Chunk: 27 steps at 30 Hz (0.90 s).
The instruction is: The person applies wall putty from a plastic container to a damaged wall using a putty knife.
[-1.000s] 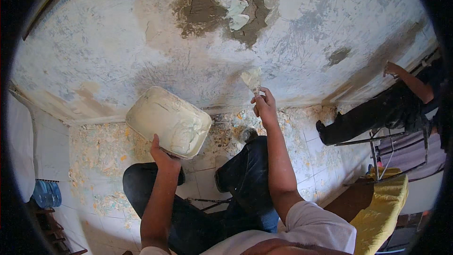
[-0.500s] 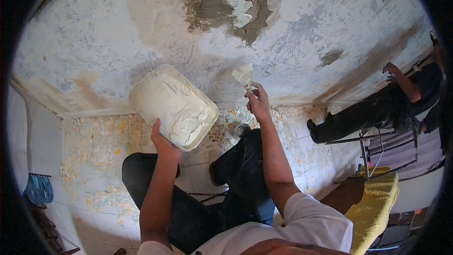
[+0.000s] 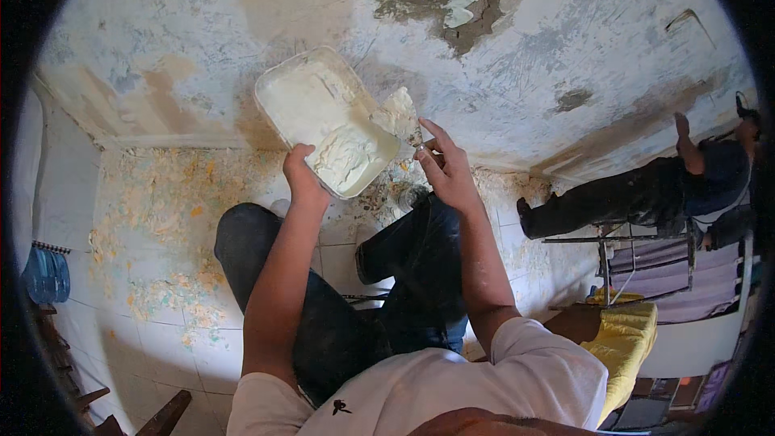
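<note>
My left hand [image 3: 307, 181] grips the near rim of a rectangular plastic tub [image 3: 267, 111], tilted and partly filled with cream-white filler paste [image 3: 311, 109]. The paste is heaped toward the tub's near right end. In my right hand [image 3: 447, 165] is a putty knife [image 3: 397, 115], its blade coated with paste and held by the right side of the tub. The fingers close around its handle, which is mostly hidden. Ahead, the scraped wall [image 3: 323, 0] carries a damp grey-brown patch [image 3: 476, 12] with a smear of pale filler on it.
Flaked paint and plaster debris [image 3: 161, 218] cover the tiled floor along the wall. At right another person [image 3: 646, 194] sits on a metal frame [image 3: 607, 262] with a hand near the wall. A yellow cloth [image 3: 630, 339] lies at lower right, a blue water bottle [image 3: 46, 274] at far left.
The putty knife has come left and nearer the tub, its blade now at the tub's right edge. The tub has risen slightly and shifted right. My view has turned a little left.
</note>
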Tool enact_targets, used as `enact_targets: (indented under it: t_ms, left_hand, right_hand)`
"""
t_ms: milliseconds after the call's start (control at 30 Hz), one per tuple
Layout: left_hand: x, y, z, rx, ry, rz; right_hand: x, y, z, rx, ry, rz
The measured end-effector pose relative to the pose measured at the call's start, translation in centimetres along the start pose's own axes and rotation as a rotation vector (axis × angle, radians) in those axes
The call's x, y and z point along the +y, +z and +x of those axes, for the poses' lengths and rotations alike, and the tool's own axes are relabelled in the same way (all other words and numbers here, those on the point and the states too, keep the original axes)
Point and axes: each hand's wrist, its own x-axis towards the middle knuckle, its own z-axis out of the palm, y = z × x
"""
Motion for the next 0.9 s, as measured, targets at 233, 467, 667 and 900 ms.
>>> enact_targets:
  t_ms: [233,467,667,900]
  left_hand:
    - [1.6,-2.7,0.0,-0.028,0.041,-0.007]
    - [2.4,-4.7,-1.8,0.054,0.014,-0.027]
    - [1.8,-5.9,2.5,-0.024,0.141,0.000]
    - [3.1,-6.4,1.0,-0.073,0.060,-0.105]
  right_hand:
    - [-3.6,2.7,-2.0,0.017,-0.040,-0.183]
    - [-1.4,6.3,-3.1,0.155,0.124,0.150]
    - [-2.7,7.8,-2.6,0.062,-0.065,-0.265]
    - [-3.4,8.7,-2.7,-0.070,-0.013,-0.303]
